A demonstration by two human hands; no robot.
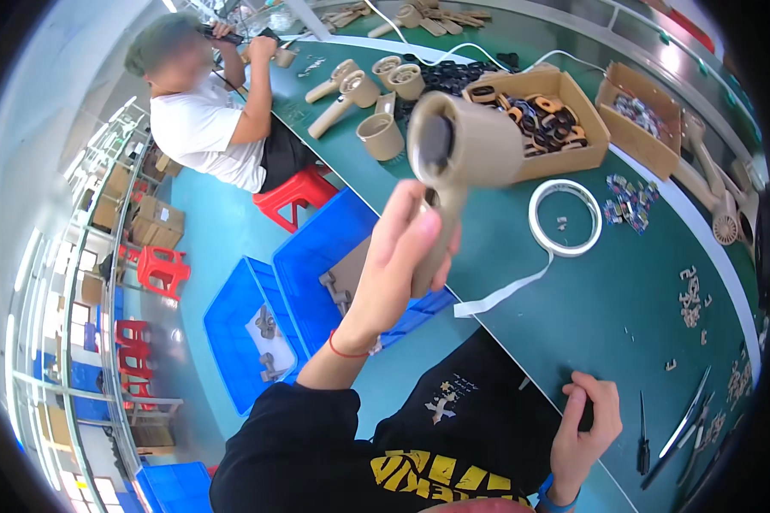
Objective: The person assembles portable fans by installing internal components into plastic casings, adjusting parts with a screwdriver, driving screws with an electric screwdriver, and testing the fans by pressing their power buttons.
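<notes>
I see my left hand (399, 256) raised above the table edge, fingers wrapped tight around the handle of a beige hair dryer shell (462, 150); its barrel sits at twelve o'clock from the hand, open dark end turned toward the camera. A red cord circles that wrist. My right hand (586, 423) rests at five o'clock from the dryer, on the near edge of the green table (590, 299), fingers curled around something small and dark; I cannot tell what it is.

At three o'clock from the dryer lies a white tape roll (565, 217), its loose strip trailing toward the table edge. Behind the dryer's barrel stands a cardboard box (565, 111) of dark and orange rings, and a second cardboard box (646, 120) sits at two o'clock. Thin dark tools (684, 423) lie just beside my right hand, at three o'clock from it. More beige dryer shells (359, 90) lie at eleven o'clock. Beneath the table, at seven o'clock, are blue crates (248, 333). A seated person in a white shirt (205, 128) works at ten o'clock, on a red stool (295, 197).
</notes>
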